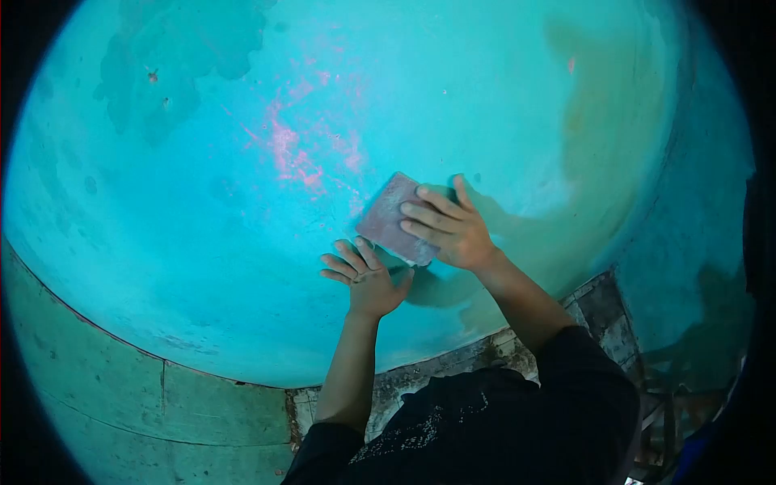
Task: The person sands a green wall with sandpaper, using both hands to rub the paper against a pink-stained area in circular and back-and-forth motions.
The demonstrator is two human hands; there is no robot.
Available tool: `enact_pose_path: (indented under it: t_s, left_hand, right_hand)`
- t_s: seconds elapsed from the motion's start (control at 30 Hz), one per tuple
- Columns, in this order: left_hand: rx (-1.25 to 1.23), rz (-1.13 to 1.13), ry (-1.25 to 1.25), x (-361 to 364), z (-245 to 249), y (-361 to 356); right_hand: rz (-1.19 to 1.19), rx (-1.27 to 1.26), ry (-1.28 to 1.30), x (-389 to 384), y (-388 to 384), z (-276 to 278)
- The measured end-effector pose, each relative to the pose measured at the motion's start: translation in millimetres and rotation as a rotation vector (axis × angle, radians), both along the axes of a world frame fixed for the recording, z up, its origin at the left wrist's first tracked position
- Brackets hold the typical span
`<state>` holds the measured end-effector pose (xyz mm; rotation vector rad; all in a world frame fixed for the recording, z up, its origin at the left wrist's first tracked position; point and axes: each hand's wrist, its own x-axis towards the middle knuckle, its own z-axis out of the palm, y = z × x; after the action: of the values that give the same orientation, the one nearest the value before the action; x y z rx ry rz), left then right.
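My right hand (453, 230) is on a brownish-mauve sheet (392, 210) that looks like sandpaper, held against a large curved turquoise surface (202, 242). Several of its fingers lie stretched over the sheet's face, the little finger sticks up off it, and the thumb is hidden. A ragged whitish edge shows at the sheet's lower corner. Just below and to the left, my left hand (368, 283) is open, fingers spread over the turquoise surface, close to the sheet's lower left edge. Pinkish worn patches (295, 153) mark the surface above both hands.
A seam bounds the turquoise surface below, with a green panel (210, 404) at the lower left. Dirty tile-like patches (602, 311) lie along the lower right. Darker blotches (186, 56) show at the upper left, and dark framework (671, 420) stands at the bottom right.
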<state>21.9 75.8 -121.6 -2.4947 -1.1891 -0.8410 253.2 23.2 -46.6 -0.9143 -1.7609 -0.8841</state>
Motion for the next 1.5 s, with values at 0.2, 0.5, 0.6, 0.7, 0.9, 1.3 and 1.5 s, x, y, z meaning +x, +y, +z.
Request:
enact_pose_path:
  t_s: [0.2, 0.5, 0.6, 0.7, 0.9, 1.3, 1.5]
  left_hand:
    - [0.070, -0.024, -0.015, -1, 3, 4]
    - [0.095, -0.047, -0.026, -1, 4, 3]
    - [0.077, -0.054, -0.026, -1, 4, 4]
    - [0.081, -0.039, -0.042, -3, 4, 3]
    - [0.077, -0.050, -0.046, -1, 6, 0]
    - [0.114, -0.032, -0.037, 2, 6, 1]
    - [0.005, -0.009, 0.004, -2, -3, 1]
  right_hand:
    - [-0.117, 0.183, 0.474, 16, 12, 2]
    - [-0.231, 0.205, 0.530, 24, 13, 6]
    - [-0.043, -0.076, -0.095, 0, 2, -1]
    - [-0.198, -0.005, 0.057, 33, 13, 10]
    - [-0.057, -0.071, 0.119, -4, -8, 17]
    - [-0.139, -0.043, -0.012, 21, 6, 10]
    - [0.065, -0.205, -0.130, -11, -14, 13]
